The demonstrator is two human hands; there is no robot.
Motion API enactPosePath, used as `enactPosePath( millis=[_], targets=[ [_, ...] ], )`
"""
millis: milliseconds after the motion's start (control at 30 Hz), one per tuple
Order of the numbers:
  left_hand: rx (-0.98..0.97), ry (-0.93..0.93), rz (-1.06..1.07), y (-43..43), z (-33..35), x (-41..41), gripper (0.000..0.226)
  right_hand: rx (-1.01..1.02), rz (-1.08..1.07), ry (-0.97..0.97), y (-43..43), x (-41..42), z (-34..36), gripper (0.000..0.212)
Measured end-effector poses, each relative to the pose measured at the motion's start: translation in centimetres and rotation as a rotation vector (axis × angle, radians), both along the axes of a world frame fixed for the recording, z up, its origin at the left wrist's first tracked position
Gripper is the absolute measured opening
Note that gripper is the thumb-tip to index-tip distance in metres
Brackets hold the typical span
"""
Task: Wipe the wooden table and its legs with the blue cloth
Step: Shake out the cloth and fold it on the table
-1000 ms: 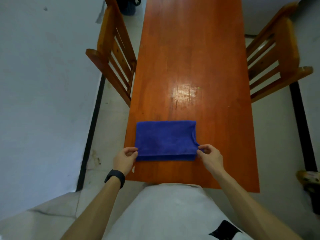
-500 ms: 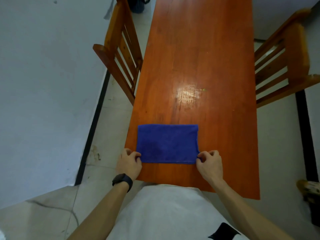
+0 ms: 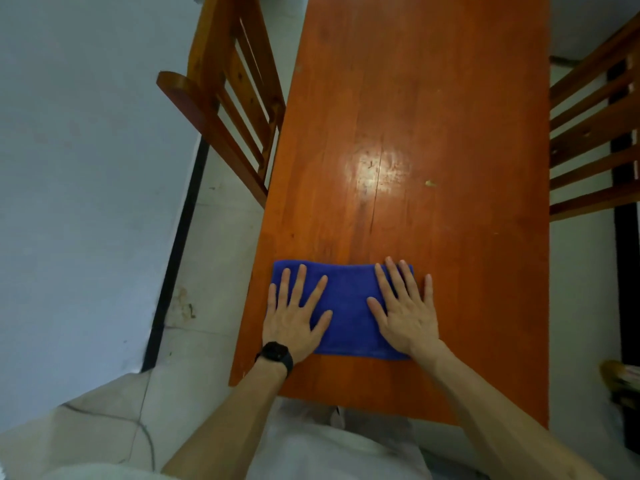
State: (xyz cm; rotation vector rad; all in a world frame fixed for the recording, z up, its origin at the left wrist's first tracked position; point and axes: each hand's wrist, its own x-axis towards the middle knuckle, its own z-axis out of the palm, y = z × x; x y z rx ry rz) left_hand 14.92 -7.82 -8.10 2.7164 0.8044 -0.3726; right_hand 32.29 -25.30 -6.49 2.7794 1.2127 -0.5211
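Observation:
A folded blue cloth [image 3: 346, 306] lies flat on the near end of the long orange-brown wooden table [image 3: 433, 116]. My left hand [image 3: 294, 317], with a black watch on its wrist, presses flat on the cloth's left part, fingers spread and straight. My right hand [image 3: 405, 313] presses flat on the cloth's right part, its little finger resting on bare wood beside the cloth. The table's legs are hidden under the top.
A wooden slatted chair [image 3: 225, 98] stands against the table's left side, another chair [image 3: 595, 133] at the right side. A pale wall with a dark skirting runs along the left. A small speck [image 3: 430, 182] lies on the tabletop near the glare patch.
Both hands let go of the cloth's near corners and moved forward onto it, now lying flat with spread fingers. The view has come closer to the table.

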Motion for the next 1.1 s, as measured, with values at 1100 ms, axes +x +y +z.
enactPosePath(
  millis=[1100],
  targets=[
    [-0.683, -0.294, 1.356, -16.6, 6.4, -2.9, 0.017, 0.377, -0.942, 0.961, -12.2, -5.3, 5.9, 0.023]
  ],
)
